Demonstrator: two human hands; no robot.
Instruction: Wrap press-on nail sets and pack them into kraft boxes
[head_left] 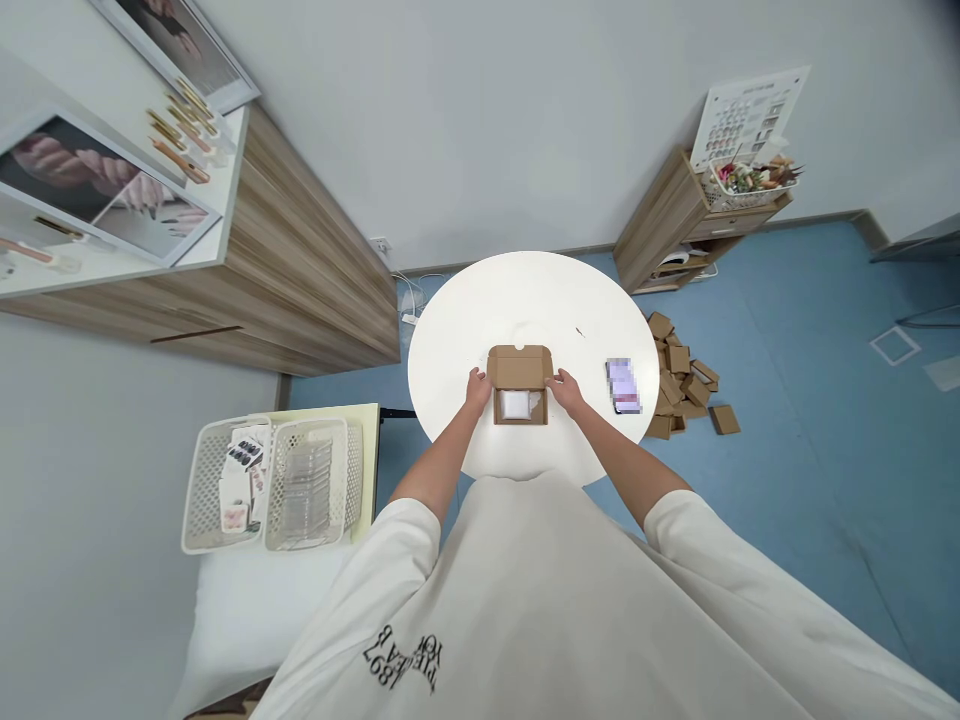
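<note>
A small brown cardboard box (520,368) lies on the round white table (525,290) with its lid raised and leaning back. Inside it rests a white packet (516,404), with a piece of clear plastic (535,401) at its right. My left hand (478,388) holds the box at its left side, by the lid's edge, fingers closed on the cardboard. At the opposite edge, my right hand (565,390) grips the lid's right side between thumb and fingers.
A phone (623,386) lies on the table's right part. Several brown boxes (679,380) are heaped on the blue floor (787,400). White baskets (307,485) stand at the left, below a wooden cabinet (315,270). A smaller cabinet (667,220) stands at the back right.
</note>
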